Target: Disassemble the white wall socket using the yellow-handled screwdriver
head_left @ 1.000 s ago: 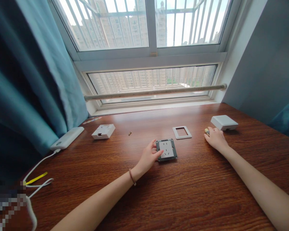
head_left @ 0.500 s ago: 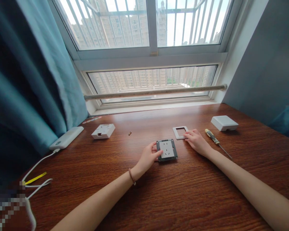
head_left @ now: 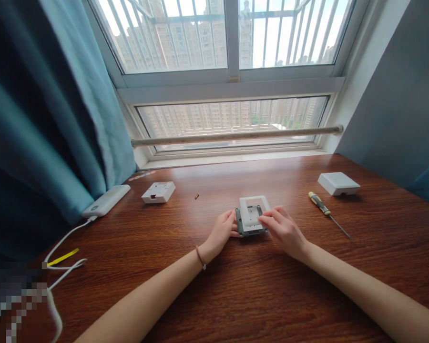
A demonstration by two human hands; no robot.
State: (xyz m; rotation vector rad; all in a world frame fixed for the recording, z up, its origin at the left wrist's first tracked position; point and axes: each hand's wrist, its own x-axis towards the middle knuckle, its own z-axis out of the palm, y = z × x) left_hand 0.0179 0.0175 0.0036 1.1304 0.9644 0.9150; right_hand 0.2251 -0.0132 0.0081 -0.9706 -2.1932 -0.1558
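Observation:
My left hand (head_left: 223, 226) grips the left edge of a wall socket (head_left: 253, 229), which has a white face and a dark grey mounting frame. Between the thumb and fingers of my right hand (head_left: 283, 229) is a white cover frame (head_left: 252, 199) with a square opening. The frame overlaps the socket from above, a little towards the window, and part of the socket's face shows through the opening. Whether the two touch I cannot tell.
On the wooden table (head_left: 200, 295) a screwdriver (head_left: 319, 204) and a white box (head_left: 339, 183) lie at the right. Small brass-coloured screws (head_left: 197, 196), another white box (head_left: 158, 192) and a white power bank (head_left: 107, 200) with a cable (head_left: 66, 233) are at the left.
My right hand has lifted the cover frame off the table and brought it left, over the socket. My left thumb has moved from the socket's face to its edge.

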